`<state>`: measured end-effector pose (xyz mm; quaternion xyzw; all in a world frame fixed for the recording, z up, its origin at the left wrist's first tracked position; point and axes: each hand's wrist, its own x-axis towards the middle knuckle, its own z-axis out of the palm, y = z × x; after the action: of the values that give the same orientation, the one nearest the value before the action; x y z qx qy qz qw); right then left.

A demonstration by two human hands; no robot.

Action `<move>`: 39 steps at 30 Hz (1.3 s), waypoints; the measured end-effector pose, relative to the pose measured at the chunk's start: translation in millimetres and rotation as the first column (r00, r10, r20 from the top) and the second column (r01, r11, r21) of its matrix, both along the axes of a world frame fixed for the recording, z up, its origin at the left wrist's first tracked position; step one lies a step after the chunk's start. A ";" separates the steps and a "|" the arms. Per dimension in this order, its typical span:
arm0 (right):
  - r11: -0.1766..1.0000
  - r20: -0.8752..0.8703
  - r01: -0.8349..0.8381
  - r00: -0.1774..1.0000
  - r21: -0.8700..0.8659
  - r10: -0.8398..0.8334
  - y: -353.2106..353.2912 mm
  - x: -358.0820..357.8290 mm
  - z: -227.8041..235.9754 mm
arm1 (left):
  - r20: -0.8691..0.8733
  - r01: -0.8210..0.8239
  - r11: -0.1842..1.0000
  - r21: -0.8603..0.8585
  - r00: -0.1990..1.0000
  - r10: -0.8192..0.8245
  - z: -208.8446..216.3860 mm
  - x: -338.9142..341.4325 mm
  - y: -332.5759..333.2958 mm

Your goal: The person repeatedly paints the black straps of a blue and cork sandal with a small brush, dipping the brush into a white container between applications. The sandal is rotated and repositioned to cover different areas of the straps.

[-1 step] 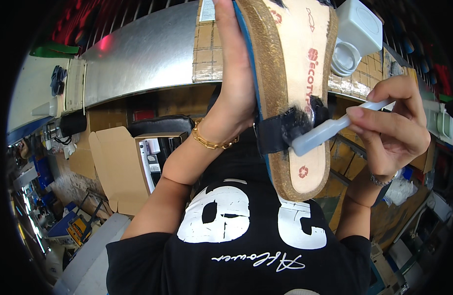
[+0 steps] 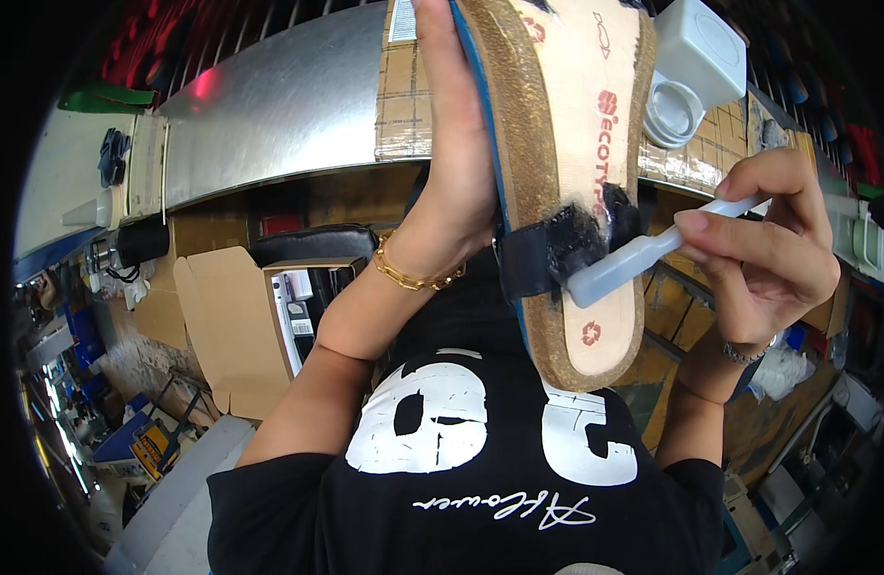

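Note:
My left hand is wrapped round the left edge of a shoe sole, held up in front of my chest; most of its fingers are hidden behind it. The sole has a brown cork-like rim, a pale middle with red print and a blue far side. A black strap folds over its lower part, its end dark and shiny as if wet. My right hand pinches a whitish plastic brush by the handle. The brush's wide head lies at the strap's end; its bristles are hidden.
Behind the sole runs a metal bench with cardboard on it. A white plastic container and a round white lid or cup stand at the back right. An opened cardboard box with small packages sits below the bench, left of my arm.
The sole has shifted very slightly left with my left hand. My right hand and the brush are almost where they were.

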<state>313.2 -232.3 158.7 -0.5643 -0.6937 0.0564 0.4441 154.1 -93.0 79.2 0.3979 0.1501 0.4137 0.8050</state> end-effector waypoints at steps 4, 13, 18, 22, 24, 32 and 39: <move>0.989 -0.094 -0.130 0.988 -0.070 0.123 -0.8 3.2 1.8 | -0.020 -0.054 0.999 0.003 0.998 0.054 -2.3 -1.4 2.0; 0.984 -0.130 0.174 0.975 -0.036 -0.178 -0.1 -9.9 -14.4 | -0.048 -0.418 0.906 0.063 0.906 0.421 5.2 -9.4 17.0; 0.949 0.051 0.312 0.948 0.042 -0.314 -11.7 -32.9 -15.6 | -0.015 -0.547 0.829 0.113 0.834 0.552 14.6 -14.1 16.1; 0.975 0.125 0.222 0.967 0.027 -0.224 -10.1 -31.9 -7.1 | -0.031 -0.522 0.847 0.104 0.849 0.527 19.8 -13.6 7.0; 0.975 0.037 0.222 0.974 0.004 -0.222 -8.0 -27.7 -3.6 | -0.023 -0.499 0.859 0.112 0.863 0.504 24.9 -8.3 4.8; 0.990 -0.109 0.123 0.987 0.065 -0.115 3.6 -23.8 -19.9 | -0.287 -0.400 0.916 0.035 0.874 0.393 -8.4 -28.4 45.8; 0.995 -0.269 0.094 0.960 0.041 -0.080 2.7 -26.8 -23.5 | -0.261 -0.111 0.993 -0.033 0.960 0.098 -5.4 -13.3 46.4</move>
<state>286.4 -229.6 135.2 -0.5695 -0.6034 0.0937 0.5503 140.8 -46.6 73.8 0.4208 0.2847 0.3963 0.7648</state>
